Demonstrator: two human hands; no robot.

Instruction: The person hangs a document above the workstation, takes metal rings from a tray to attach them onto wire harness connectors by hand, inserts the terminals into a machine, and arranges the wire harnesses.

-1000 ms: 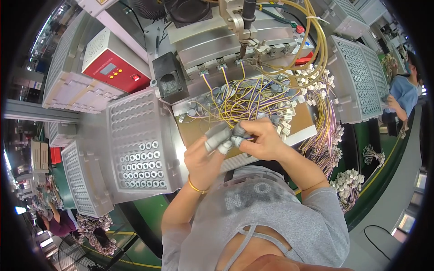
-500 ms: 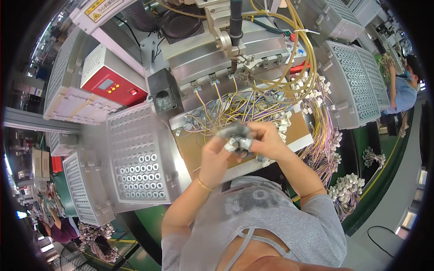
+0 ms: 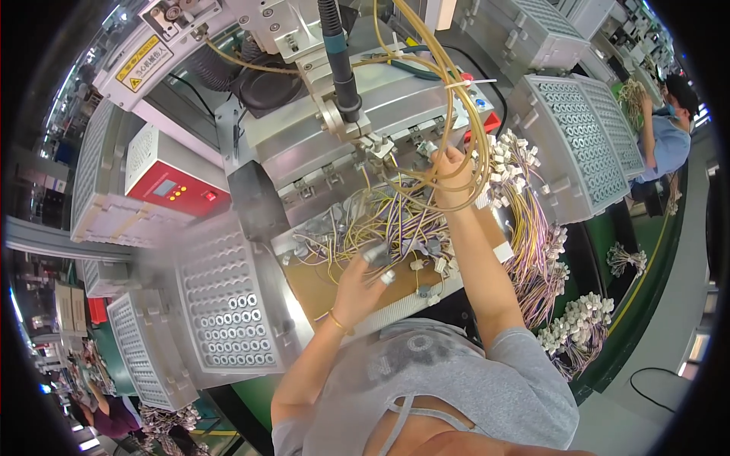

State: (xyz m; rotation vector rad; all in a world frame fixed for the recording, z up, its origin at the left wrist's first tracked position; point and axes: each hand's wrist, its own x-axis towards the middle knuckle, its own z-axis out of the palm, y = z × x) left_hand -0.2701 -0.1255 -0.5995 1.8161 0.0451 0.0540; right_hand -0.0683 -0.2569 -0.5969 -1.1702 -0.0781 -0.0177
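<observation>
My right hand [image 3: 455,176] reaches forward to the row of small metal clamps [image 3: 334,175] on the machine. Its fingertips are pinched at one clamp on the right, and whatever they hold is too small to make out. Hoops of yellow-brown tubing [image 3: 479,144] hang around that hand. My left hand [image 3: 359,289] is over the brown board [image 3: 313,287], at the near edge of a tangle of yellow and purple wires [image 3: 395,220]. White and grey covers show on its thumb and fingertip, which are apart. Grey pieces and white connectors [image 3: 439,264] lie beside the wires.
At left a clear tray [image 3: 228,251] holds several rows of ring-shaped parts. Behind it stands a red-fronted control box [image 3: 179,182]. Wire bundles with white connectors [image 3: 574,323] hang at right, near stacked trays [image 3: 578,144]. A co-worker in blue [image 3: 669,144] handles wires beyond.
My hands were together above the board and have parted. The right one has moved forward to the clamps, while the left has lowered slightly. Wires seen in the left clamps are gone from them.
</observation>
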